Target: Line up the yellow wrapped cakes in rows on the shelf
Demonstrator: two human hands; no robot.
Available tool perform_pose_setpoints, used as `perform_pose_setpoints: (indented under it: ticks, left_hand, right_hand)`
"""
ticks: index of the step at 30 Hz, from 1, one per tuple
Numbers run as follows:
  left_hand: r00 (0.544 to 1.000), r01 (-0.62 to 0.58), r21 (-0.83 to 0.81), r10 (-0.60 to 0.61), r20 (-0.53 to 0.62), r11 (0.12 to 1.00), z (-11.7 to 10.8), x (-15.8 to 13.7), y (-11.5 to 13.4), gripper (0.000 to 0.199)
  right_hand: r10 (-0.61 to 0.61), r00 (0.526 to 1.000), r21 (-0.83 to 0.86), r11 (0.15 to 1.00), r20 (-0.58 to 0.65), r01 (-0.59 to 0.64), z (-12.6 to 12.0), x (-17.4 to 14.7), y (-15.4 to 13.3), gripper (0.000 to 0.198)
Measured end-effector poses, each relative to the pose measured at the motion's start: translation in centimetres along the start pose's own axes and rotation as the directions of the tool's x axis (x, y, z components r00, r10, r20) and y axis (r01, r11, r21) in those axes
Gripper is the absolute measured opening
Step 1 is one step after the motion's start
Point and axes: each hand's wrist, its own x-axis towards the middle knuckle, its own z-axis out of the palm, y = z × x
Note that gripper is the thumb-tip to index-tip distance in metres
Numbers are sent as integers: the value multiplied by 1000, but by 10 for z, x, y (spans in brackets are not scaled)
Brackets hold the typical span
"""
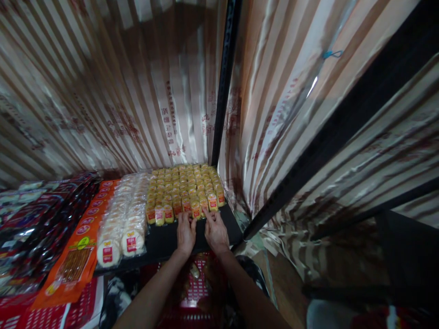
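Small yellow cakes (187, 183) in clear wrappers with red labels stand in tight rows at the right end of a black shelf (161, 240). My left hand (186, 234) reaches to the front row, its fingertips against the labelled packs and its thumb held apart. Beside it, my right hand (216, 232) stretches its index finger onto a front pack, the other fingers loosely bent. One labelled cake (195, 210) sits between the two hands. Neither hand is seen lifting a pack.
Left of the cakes lie rows of round white wrapped cakes (133, 242), an orange snack packet (77, 256) and dark shiny packets (51, 228). A red basket (195, 297) sits below my arms. Black metal posts (224, 82) and printed curtains (178, 91) enclose the shelf.
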Motion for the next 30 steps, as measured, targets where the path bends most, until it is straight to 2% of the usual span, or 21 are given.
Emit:
perform_pose_setpoints:
  ticks: [8, 16, 19, 24, 30]
  left_hand:
    - [1000, -12, 36, 12, -17, 999, 8, 4, -4, 11]
    - [997, -76, 31, 75, 36, 997, 7, 1, -4, 13]
    - [993, -117, 33, 116, 31, 993, 8, 0, -5, 14]
    - [979, -201, 82, 197, 56, 976, 10, -1, -5, 15]
    - [977, -201, 78, 193, 95, 977, 12, 2, -7, 17]
  right_hand:
    - [1, 1000, -14, 1000, -30, -1, -4, -1, -3, 54]
    - [-72, 990, -97, 994, -123, 60, -4, -3, 1, 53]
    - [-66, 988, -146, 988, -137, 46, -6, -3, -2, 54]
    - [-31, 995, -224, 975, -92, 10, -7, -4, -6, 54]
    - [-22, 999, -255, 967, -38, 11, -7, -3, -8, 56]
